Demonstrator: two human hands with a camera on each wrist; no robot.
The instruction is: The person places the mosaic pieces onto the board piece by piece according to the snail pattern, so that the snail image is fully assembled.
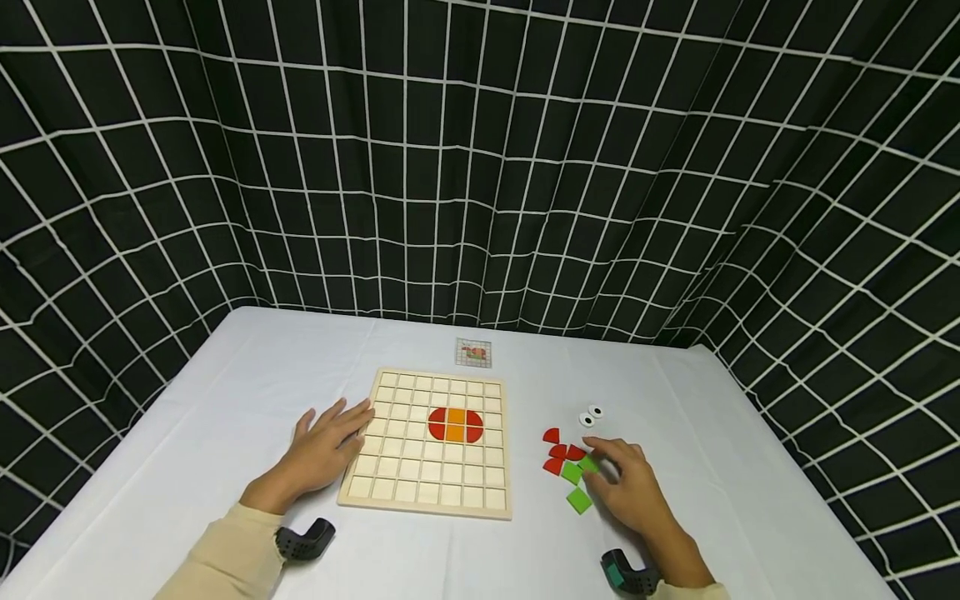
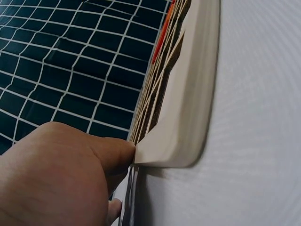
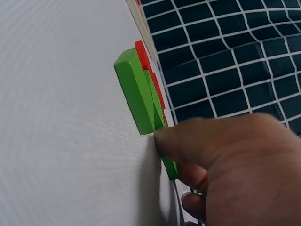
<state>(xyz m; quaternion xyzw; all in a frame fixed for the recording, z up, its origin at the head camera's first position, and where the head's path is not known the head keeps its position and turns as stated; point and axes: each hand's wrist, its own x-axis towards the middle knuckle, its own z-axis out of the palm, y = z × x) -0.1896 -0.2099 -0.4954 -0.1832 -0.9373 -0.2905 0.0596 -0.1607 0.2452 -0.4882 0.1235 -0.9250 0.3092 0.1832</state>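
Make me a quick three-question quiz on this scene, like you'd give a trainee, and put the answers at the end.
1. Multiple choice: which colour sits between the red pieces on the wooden board? A) green B) orange C) blue
2. True or false: the two round eye pieces lie off the board.
3. Fill in: the loose green squares lie nearest the person's ____ grip.

Key:
1. B: two orange pieces sit in the middle.
2. True: they lie on the white cloth.
3. Right: the right grip is beside them.
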